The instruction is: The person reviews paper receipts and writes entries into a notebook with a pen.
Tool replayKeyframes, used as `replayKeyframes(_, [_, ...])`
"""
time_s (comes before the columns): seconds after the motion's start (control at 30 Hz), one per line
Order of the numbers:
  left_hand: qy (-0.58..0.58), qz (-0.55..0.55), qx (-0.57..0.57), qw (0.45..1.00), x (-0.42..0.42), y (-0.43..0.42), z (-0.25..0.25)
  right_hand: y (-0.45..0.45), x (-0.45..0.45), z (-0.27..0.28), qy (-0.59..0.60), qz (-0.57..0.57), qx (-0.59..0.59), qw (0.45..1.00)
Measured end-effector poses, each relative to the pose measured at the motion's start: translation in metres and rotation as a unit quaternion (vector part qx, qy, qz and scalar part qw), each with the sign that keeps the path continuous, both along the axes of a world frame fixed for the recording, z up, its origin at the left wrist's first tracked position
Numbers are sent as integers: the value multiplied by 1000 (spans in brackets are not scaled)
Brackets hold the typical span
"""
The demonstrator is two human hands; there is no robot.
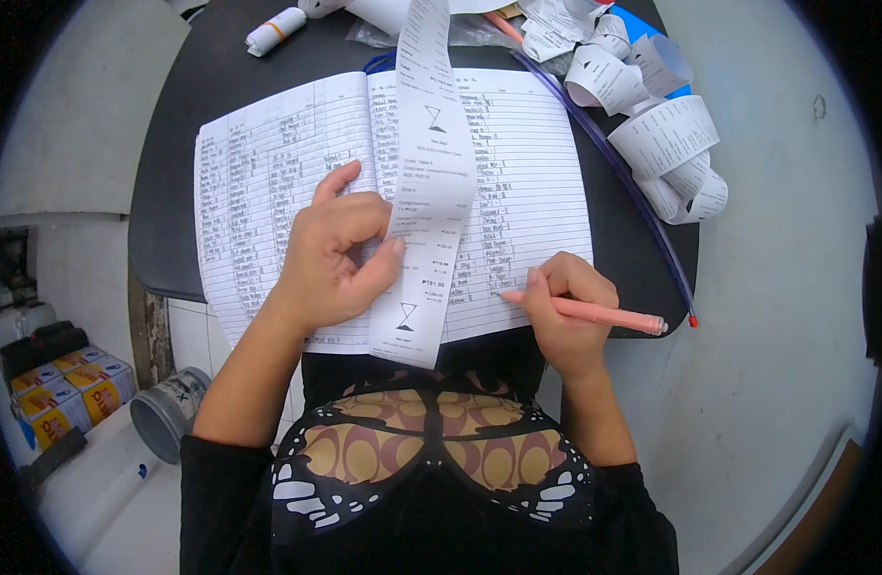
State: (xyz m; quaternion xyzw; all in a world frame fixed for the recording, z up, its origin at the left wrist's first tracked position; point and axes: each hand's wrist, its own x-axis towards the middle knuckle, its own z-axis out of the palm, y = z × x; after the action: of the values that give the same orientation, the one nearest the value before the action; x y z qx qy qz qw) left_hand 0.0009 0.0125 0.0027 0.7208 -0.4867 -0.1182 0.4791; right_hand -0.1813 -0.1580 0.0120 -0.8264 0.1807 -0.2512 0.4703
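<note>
A long printed receipt strip (pixel 424 206) runs down over the middle of an open lined notebook (pixel 268 192), whose pages carry handwritten lists. My left hand (pixel 340 254) is closed at the strip's left edge, thumb on the paper and fingers curled, one finger pointing up over the left page. In my right hand (pixel 570 311) is a pink pen (pixel 614 313), its tip at the lower lines of the right page. The strip's lower end reaches past the notebook's bottom edge; its top runs out of view.
Curled receipts (pixel 666 139) pile at the right of the black table (pixel 177 206), beside a long dark purple strip (pixel 618 168). A small paper roll (pixel 275 32) lies at the back left. Yellow boxes (pixel 72 388) and a grey bucket (pixel 168 417) stand lower left.
</note>
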Motion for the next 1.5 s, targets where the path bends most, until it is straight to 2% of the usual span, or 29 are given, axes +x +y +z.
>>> replayKeyframes(0.03, [0, 1, -2, 1000, 0, 0, 0, -1, -1, -1, 2, 4, -14, 1000])
replayKeyframes(0.13, [1, -1, -2, 1000, 0, 0, 0, -5, -4, -3, -18, -29, 76, 997])
replayKeyframes(0.33, [9, -5, 15, 1000, 0, 0, 2, -1, -1, 1, 11, -30, 25, 999])
replayKeyframes(1.03, [0, -5, -1, 1000, 0, 0, 1, -2, -5, -5, -8, -16, 30, 999])
replayKeyframes(1.23, [-1, -2, -6, 1000, -1, -1, 1, -2, -5, -1, -3, -44, 30, 999])
replayKeyframes(1.33, [-2, -4, -2, 1000, 0, 0, 1, -2, -4, 0, -3, -35, -3, 999])
replayKeyframes(1.5, [-2, 1, -6, 1000, -1, -1, 2, -2, -3, 2, 8, -41, 26, 999])
